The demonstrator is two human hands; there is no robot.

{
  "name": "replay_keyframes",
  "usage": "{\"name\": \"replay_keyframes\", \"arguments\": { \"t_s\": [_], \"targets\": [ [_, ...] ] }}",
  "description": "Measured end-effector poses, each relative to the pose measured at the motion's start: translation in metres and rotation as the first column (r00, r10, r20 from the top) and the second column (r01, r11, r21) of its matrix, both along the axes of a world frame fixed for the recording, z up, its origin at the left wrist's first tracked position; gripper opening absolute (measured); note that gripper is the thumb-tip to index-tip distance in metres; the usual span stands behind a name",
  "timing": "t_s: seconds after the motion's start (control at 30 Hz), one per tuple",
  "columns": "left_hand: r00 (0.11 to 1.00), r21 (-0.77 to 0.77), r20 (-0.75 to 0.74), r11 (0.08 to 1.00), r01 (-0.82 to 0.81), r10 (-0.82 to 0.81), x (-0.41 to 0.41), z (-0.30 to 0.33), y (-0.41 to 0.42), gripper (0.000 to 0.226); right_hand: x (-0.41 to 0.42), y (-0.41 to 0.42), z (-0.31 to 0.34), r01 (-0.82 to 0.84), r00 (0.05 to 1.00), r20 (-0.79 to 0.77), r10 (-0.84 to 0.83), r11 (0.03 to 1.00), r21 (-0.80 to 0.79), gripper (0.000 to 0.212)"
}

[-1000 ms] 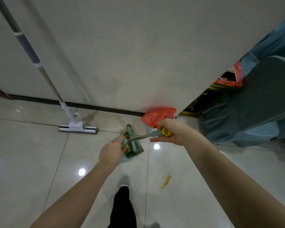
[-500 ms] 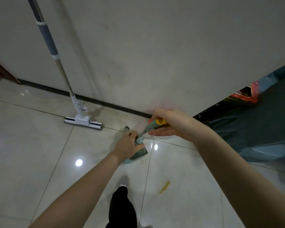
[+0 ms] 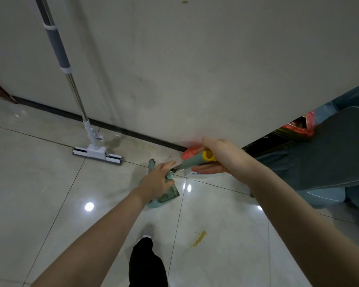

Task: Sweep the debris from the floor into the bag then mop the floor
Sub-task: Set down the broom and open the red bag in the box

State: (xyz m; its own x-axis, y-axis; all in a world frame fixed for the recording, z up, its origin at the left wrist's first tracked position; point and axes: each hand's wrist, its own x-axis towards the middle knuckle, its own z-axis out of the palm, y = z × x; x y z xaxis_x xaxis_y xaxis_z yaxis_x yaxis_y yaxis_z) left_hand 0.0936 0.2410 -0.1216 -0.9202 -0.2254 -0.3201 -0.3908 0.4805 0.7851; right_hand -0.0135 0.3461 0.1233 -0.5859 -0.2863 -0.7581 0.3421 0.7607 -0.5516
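My left hand (image 3: 157, 181) grips the top of the green dustpan's handle; the dustpan (image 3: 165, 197) rests on the tiled floor below it, holding debris. My right hand (image 3: 218, 155) is closed on the broom handle (image 3: 192, 161), green with a yellow end, which points down towards the dustpan. Behind my right hand, a red plastic bag (image 3: 188, 152) lies against the wall, mostly hidden. A yellow smear (image 3: 199, 238) marks the floor near my foot. A white flat mop (image 3: 96, 152) leans on the wall at left.
The wall with its dark baseboard (image 3: 120, 130) runs close ahead. A chair in a grey-blue cover (image 3: 327, 168) stands at right, with a dark framed board (image 3: 267, 140) and red items behind it. My shoe (image 3: 146, 230) and black trouser leg are below.
My head has come closer and lower. My left hand has slid from the dustpan's side onto its handle top, and my right hand has lifted the broom handle slightly, covering the red bag.
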Motion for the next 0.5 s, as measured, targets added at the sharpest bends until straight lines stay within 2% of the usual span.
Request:
{"name": "replay_keyframes", "arguments": {
  "t_s": [0.13,0.27,0.4,0.5],
  "targets": [
    [0.999,0.059,-0.004,0.998,0.036,-0.036,-0.004,0.002,0.005,0.055,0.005,0.002,-0.001,-0.072,0.997,-0.01,0.072,0.997,-0.04,0.045],
    [0.996,0.09,0.068,0.995,0.054,-0.06,-0.015,-0.001,0.003,0.049,0.007,-0.004,0.0,-0.096,0.995,-0.026,0.095,0.993,-0.067,0.046],
    [0.992,0.062,0.111,0.996,0.058,-0.065,-0.022,-0.001,0.004,0.036,0.005,-0.013,0.002,-0.097,0.995,0.019,0.098,0.994,-0.049,0.047],
    [0.994,0.037,0.099,0.999,0.034,-0.037,-0.023,-0.004,0.004,0.035,0.003,-0.016,0.003,-0.128,0.992,0.009,0.129,0.991,-0.026,0.046]
  ]
}}
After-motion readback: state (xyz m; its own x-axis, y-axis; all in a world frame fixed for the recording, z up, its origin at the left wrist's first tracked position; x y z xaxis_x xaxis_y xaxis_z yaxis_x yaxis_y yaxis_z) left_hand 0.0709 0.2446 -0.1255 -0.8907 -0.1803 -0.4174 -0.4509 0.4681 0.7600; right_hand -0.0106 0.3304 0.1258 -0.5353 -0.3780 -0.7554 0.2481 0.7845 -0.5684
